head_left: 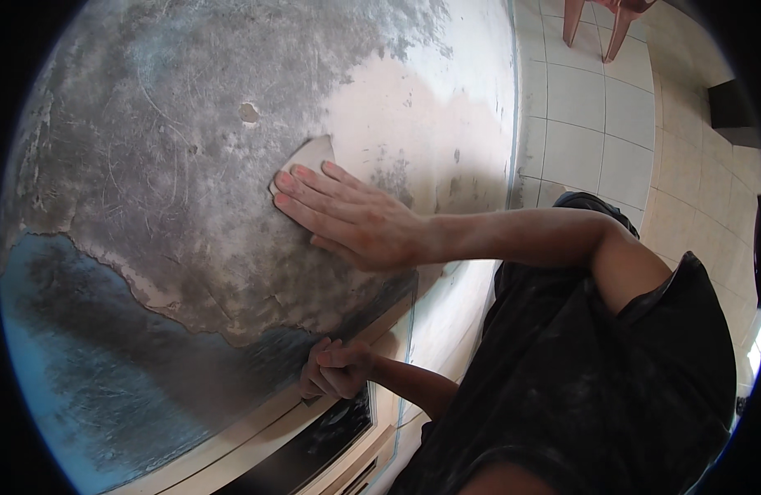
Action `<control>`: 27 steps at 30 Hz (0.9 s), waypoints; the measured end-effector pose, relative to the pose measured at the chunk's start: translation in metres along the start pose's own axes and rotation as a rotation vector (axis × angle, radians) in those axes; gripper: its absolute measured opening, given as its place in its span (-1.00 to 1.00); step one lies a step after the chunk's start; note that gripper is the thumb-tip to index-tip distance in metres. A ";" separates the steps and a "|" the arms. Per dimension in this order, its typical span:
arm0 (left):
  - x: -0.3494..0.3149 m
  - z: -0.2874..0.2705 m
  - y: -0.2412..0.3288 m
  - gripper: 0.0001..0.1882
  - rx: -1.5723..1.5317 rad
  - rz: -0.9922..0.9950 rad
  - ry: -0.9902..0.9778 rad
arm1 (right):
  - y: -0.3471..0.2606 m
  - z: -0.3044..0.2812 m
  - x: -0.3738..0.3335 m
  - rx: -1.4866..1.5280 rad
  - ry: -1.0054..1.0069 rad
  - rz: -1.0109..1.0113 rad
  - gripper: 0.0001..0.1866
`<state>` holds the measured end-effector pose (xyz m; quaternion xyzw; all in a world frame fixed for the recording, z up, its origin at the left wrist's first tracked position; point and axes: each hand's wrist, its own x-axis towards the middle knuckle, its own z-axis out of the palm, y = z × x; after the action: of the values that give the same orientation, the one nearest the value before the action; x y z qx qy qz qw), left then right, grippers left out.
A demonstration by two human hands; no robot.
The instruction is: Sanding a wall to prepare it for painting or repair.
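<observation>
My right hand lies nearly flat against the wall, fingers stretched out. Under its fingertips it presses a pale, folded piece of sandpaper, whose upper corner sticks out past the fingers. Around it the wall is scratched grey, with a whitish patch beside the hand and a small chipped spot beyond. Lower in the view, my left hand is closed close to a light frame. A small grey edge shows below its fingers, too little to tell what it is.
Blue paint with a ragged peeling edge covers the lower left of the wall. A light frame with a dark panel runs along the bottom. Reddish plastic furniture legs stand on the tiled floor at upper right.
</observation>
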<state>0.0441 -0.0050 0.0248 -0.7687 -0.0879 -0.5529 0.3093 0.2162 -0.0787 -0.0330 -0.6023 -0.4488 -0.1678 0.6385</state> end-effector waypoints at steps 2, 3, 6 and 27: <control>0.002 -0.002 0.001 -0.49 0.013 -0.001 -0.007 | 0.008 -0.006 0.029 -0.033 0.079 0.040 -0.40; 0.003 -0.002 0.002 -0.49 0.020 -0.001 -0.015 | 0.008 -0.010 0.043 -0.072 0.161 0.083 -0.40; 0.003 0.001 0.004 -0.49 0.005 -0.013 -0.013 | 0.005 -0.017 0.062 -0.080 0.296 0.138 -0.41; 0.001 0.002 0.002 -0.43 -0.029 0.016 -0.025 | 0.017 -0.018 0.074 -0.141 0.345 0.131 -0.40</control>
<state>0.0469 -0.0051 0.0243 -0.7806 -0.0776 -0.5422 0.3013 0.2760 -0.0668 0.0159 -0.6357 -0.2798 -0.2574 0.6718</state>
